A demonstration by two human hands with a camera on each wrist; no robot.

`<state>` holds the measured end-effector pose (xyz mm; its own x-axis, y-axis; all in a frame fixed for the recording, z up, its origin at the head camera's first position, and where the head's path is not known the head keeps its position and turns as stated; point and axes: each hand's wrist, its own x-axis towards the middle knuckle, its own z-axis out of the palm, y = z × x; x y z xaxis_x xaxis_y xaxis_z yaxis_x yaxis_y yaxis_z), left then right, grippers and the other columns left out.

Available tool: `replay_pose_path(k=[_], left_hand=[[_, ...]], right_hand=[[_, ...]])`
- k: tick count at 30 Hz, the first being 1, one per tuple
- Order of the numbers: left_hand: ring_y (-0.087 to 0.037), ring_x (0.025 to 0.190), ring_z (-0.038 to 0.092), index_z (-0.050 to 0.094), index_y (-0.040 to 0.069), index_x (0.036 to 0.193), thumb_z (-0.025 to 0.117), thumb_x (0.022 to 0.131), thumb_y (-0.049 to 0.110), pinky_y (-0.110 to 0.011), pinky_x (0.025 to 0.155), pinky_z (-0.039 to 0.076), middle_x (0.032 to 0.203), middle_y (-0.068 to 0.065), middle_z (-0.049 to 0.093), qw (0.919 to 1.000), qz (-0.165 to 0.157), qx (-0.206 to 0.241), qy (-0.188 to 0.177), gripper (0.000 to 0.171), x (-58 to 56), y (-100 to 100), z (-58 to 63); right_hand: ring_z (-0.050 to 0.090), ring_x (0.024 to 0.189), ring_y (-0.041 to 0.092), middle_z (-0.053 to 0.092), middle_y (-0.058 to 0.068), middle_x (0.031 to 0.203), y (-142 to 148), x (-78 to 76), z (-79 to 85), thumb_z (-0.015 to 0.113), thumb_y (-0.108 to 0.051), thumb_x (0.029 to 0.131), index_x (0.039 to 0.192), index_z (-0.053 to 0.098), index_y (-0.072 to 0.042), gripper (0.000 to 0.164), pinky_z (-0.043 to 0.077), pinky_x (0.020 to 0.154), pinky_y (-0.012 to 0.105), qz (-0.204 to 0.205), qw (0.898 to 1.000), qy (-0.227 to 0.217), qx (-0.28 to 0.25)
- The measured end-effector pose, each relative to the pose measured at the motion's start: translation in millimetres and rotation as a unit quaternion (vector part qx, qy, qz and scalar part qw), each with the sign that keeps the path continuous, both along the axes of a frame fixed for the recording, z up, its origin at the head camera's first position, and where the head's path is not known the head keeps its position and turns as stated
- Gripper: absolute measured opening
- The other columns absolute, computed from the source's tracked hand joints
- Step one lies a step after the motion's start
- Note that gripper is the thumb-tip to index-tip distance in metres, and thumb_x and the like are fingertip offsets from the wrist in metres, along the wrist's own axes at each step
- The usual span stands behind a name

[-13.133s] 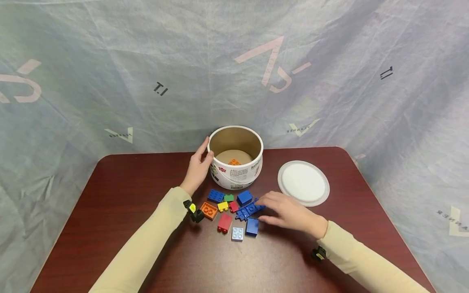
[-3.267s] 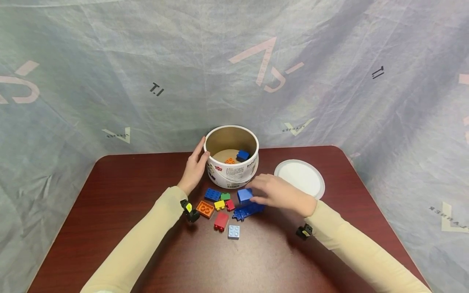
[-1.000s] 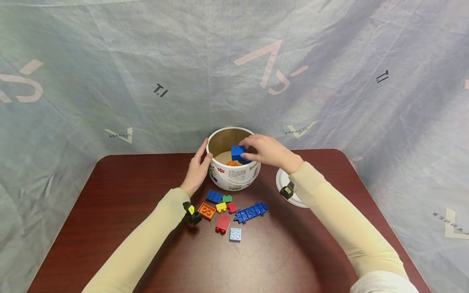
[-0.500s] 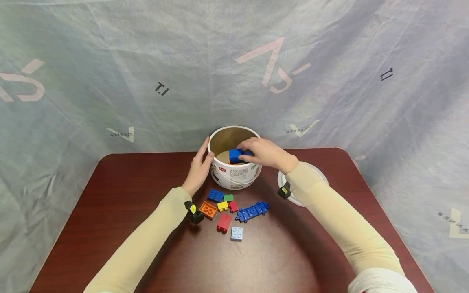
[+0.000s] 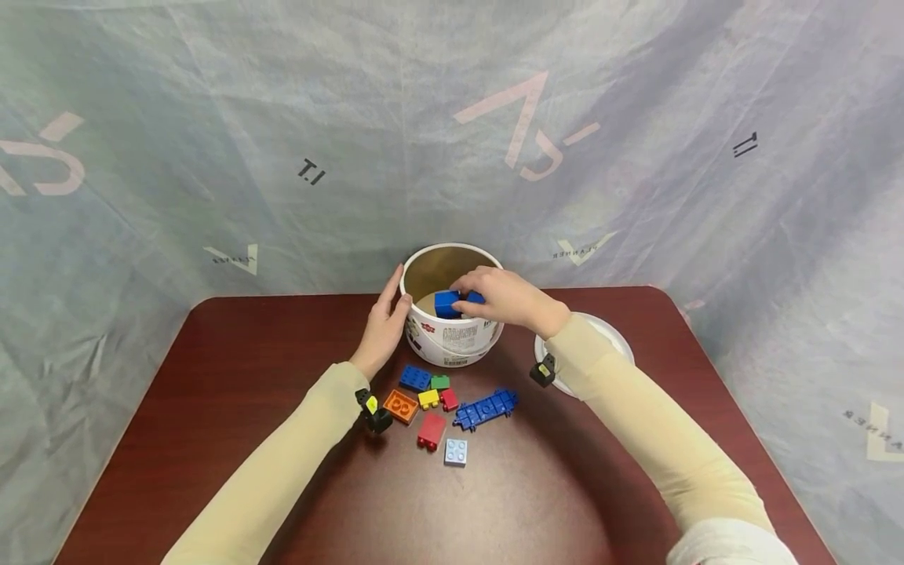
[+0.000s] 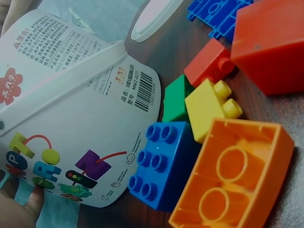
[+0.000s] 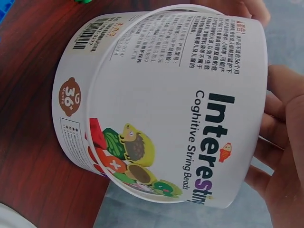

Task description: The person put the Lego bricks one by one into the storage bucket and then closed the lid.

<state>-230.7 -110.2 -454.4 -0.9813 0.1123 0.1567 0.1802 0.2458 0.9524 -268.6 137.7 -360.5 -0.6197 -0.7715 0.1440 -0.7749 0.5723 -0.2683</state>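
Observation:
A white bucket (image 5: 455, 345) with printed sides stands at the back of the table. My left hand (image 5: 380, 333) rests against its left side, fingers extended along the wall and thumb near the rim. Inside the bucket, the thumb and fingers of my right hand (image 5: 512, 300) pinch a blue brick (image 5: 446, 304) low near the front wall. Part of another blue brick (image 5: 475, 297) shows beside the fingers; the front wall and the hand hide the rest of the bottom. In the right wrist view, the bucket wall (image 7: 156, 104) hides the held brick.
Before the bucket lie a studded blue brick (image 5: 415, 378), green (image 5: 440, 382), yellow (image 5: 428, 399) and small red (image 5: 449, 400) bricks, an orange brick (image 5: 401, 406), a larger red brick (image 5: 431, 431), a light-blue brick (image 5: 455, 452) and a blue wheel base (image 5: 486, 410). A white lid (image 5: 616, 337) lies partly under the right forearm.
Two blue bricks seen on the table earliest are gone from there, and blue bricks are in the bucket. Over the last second the right hand has shifted slightly left and lower with its brick.

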Motion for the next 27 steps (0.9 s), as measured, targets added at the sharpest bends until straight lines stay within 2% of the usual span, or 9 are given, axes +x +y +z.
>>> replay_pose_path(k=[9, 18, 27], left_hand=[[-0.022, 0.16, 0.016, 0.018, 0.035, 0.168, 0.044, 0.113, 0.032, -0.055, 0.125, 0.022, 0.174, 0.006, 0.017, 1.0, 0.002, 0.002, 0.008, 0.061, 0.6, -0.1, -2.5], [-0.024, 0.159, 0.018, 0.02, 0.028, 0.169, 0.045, 0.113, 0.028, -0.055, 0.124, 0.025, 0.173, 0.004, 0.018, 0.9999, 0.008, 0.002, 0.009, 0.061, -0.6, 1.4, 1.3], [-0.022, 0.159, 0.017, 0.02, 0.032, 0.168, 0.045, 0.113, 0.028, -0.056, 0.124, 0.024, 0.173, 0.006, 0.018, 0.9999, 0.004, 0.0, 0.011, 0.06, 0.7, 0.9, -1.3]], right_hand=[[0.067, 0.11, 0.028, 0.076, 0.009, 0.114, 0.9, 5.8, 2.0, 0.067, -0.028, 0.103, 0.12, 0.077, -0.004, 0.031, 0.055, 0.098, 0.045, 0.01, 1.0, 0.003, -0.028], [0.068, 0.106, 0.024, 0.076, 0.006, 0.111, 8.1, 12.8, 8.8, 0.066, -0.027, 0.104, 0.118, 0.077, -0.007, 0.027, 0.054, 0.097, 0.043, 0.027, 0.999, 0.03, -0.035], [0.069, 0.102, 0.024, 0.075, 0.006, 0.11, 20.7, 30.7, 11.1, 0.066, -0.024, 0.103, 0.12, 0.076, -0.007, 0.025, 0.057, 0.089, 0.044, 0.023, 0.997, 0.053, -0.053]])
